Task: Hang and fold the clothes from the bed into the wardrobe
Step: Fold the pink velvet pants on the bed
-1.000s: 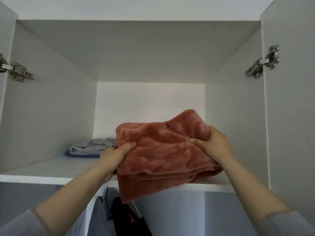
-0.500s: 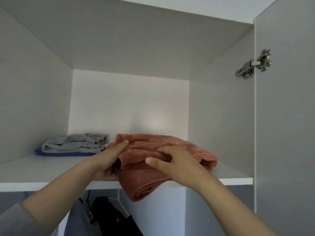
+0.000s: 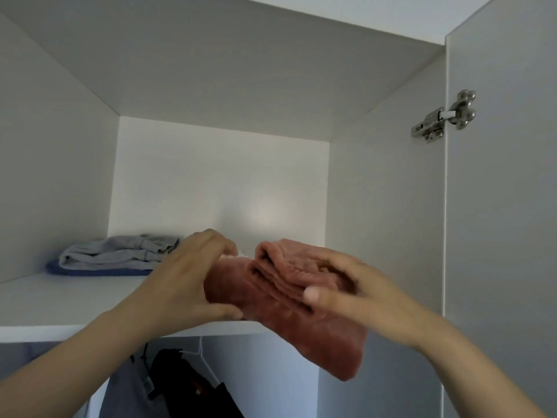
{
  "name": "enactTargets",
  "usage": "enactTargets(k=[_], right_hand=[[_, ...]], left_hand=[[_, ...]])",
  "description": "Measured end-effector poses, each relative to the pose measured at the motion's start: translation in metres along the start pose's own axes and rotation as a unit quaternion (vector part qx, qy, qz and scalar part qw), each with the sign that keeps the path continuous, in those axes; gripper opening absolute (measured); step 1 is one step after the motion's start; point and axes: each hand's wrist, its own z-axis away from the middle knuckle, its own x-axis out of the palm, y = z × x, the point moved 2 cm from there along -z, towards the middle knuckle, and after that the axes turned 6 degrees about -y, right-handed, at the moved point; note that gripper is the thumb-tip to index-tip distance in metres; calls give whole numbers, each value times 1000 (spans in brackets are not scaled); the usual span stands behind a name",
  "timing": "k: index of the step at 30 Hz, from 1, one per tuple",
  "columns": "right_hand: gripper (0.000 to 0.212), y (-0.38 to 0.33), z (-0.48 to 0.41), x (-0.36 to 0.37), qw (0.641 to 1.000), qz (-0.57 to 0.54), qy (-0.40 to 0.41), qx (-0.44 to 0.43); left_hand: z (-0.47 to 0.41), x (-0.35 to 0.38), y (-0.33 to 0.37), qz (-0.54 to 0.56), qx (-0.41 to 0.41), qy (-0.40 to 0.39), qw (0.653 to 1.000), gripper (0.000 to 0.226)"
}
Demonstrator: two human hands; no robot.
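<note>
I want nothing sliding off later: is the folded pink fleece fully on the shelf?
Not fully. The pink fleece is folded, but one corner droops below the shelf front edge.

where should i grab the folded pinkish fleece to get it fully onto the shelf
Grip the folded fleece at both side ends from the front, thumbs under, fingers over the layers, roughly where the left hand and right hand sit. Its front part droops past the shelf edge, so a one-sided grip would likely let the folds spill.
</note>
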Motion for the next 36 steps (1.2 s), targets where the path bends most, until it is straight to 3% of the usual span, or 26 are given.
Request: enactTargets(k=[3, 7, 12, 19, 23, 31, 36], right_hand=[[106, -14, -1, 22, 980, 198, -1, -3], [116, -19, -6, 48, 936, 350, 26, -22], [93, -7, -12, 40, 940, 338, 38, -35], [89, 23, -9, 1, 927, 371, 60, 10], [80, 51, -7, -20, 922, 377, 69, 59], [71, 114, -37, -38, 925, 358, 34, 123], [66, 149, -74, -37, 937, 328, 7, 123]], left_hand=[[-3, 13, -6, 6, 34, -75, 997, 106], [-12, 27, -3, 28, 67, -99, 992, 96], [-20, 35, 2, 36, 65, -109, 991, 90], [-54, 62, 35, 31, 57, -37, 997, 87], [-82, 94, 50, 30, 50, -42, 997, 87], [-123, 140, 33, 38, 26, -137, 989, 90], [-136, 160, 8, -45, -1, -183, 982, 78]])
